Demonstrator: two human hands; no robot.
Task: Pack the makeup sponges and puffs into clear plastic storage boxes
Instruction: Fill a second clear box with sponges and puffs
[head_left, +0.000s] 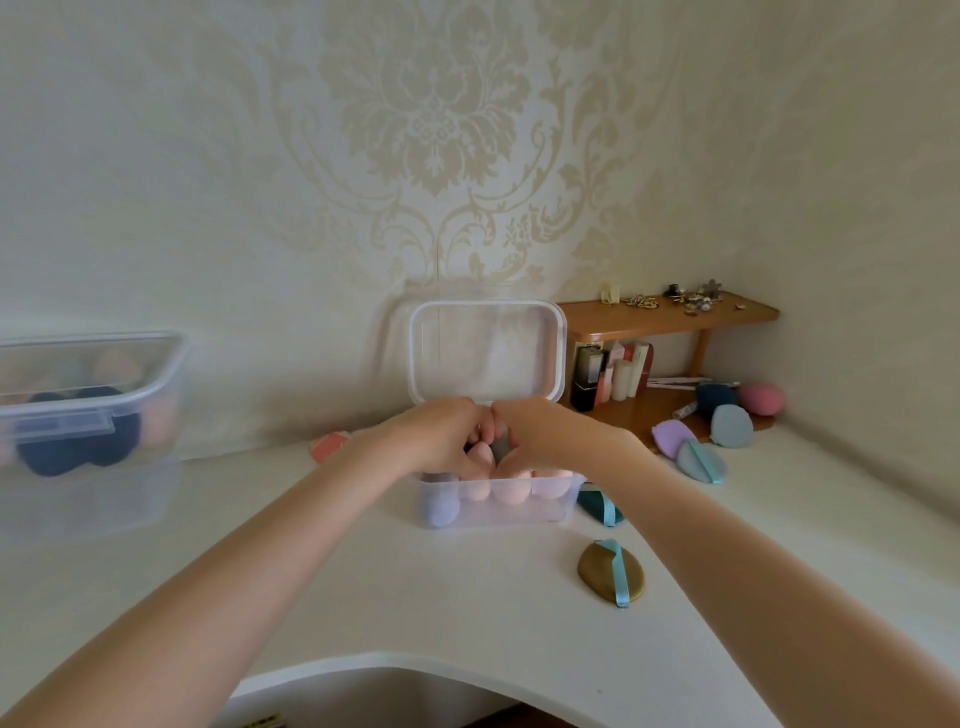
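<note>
two bare hands meeting over an open clear plastic storage box (498, 506) on a white worktop (415, 597). left hand (441, 434) and right hand (540, 431) side by side, knuckles nearly touching, fingers curled down into the box; grip of each turned away from the camera, so cannot tell what either has hold of, if anything. just under the fingers, a pink egg-shaped sponge (480, 457) and a grey-green sponge (500, 449). beneath those, through the near wall, peach sponges and a lilac egg-shaped sponge (439, 512). box lid (485, 353) hinged upright behind the hands.

still loose on the worktop, all to the right of the right hand apart from the last: an olive flat puff with a light blue ribbon (612, 571) nearest the camera, a dark teal puff (600, 506) touching the box's right wall, then a lilac puff (670, 436), two grey-blue puffs, a navy sponge (716, 397) and a pink sponge (761, 399) further off. a coral puff (330, 446) left of the left hand.

far left, a second clear box (88, 405), blurred, lid down, dark and peach sponges inside.

judged from this: well past halfway, one box seemingly finished, this one crowded, about eight pieces left.
</note>
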